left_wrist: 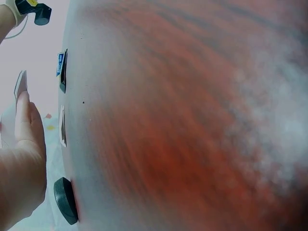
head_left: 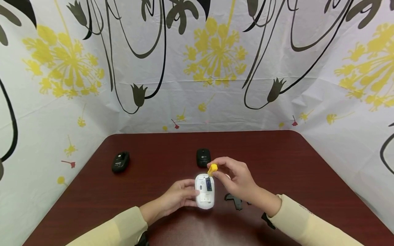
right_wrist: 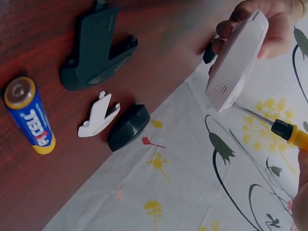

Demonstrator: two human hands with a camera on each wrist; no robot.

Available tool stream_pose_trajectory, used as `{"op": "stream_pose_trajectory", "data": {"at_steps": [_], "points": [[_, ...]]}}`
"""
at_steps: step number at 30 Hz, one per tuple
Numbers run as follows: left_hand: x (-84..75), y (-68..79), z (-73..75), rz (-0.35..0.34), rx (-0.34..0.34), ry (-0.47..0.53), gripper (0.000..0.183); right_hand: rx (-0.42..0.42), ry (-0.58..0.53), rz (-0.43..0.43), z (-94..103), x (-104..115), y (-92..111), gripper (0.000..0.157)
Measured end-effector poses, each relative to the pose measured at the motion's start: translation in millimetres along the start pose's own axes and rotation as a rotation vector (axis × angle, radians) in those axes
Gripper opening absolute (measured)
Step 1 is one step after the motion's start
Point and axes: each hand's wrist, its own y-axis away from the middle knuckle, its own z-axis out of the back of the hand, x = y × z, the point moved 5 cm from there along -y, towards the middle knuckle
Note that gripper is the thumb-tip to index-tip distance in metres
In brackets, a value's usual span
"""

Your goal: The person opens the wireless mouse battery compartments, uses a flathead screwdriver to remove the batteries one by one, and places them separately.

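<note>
My left hand holds a white computer mouse by its side, its underside turned toward the head view and a dark battery slot showing. Between the fingers of my right hand is a screwdriver with a yellow and black handle. In the right wrist view, the shaft of the screwdriver meets the end edge of the white mouse; whether the tip is in a screw cannot be told. Only part of the right hand shows there.
A black mouse sits just behind the hands, another black mouse at the left. Near the right forearm lies a black battery cover. A blue and yellow battery and a white cover lie on the table.
</note>
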Motion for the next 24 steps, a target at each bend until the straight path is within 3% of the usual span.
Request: {"op": "stream_pose_trajectory", "data": {"at_steps": [3, 15, 24], "points": [[0.1, 0.4, -0.1, -0.007, 0.007, -0.004, 0.048, -0.01, -0.017, -0.044, 2.8, -4, -3, 0.035], [0.3, 2.2, -1.2, -0.016, 0.021, -0.003, 0.049, -0.11, -0.102, -0.381, 23.5, -33, -11, 0.02], [0.2, 4.6, -4.1, -0.007, 0.019, -0.006, 0.049, -0.188, -0.324, -0.776, 33.5, -73, -6, 0.026]]}}
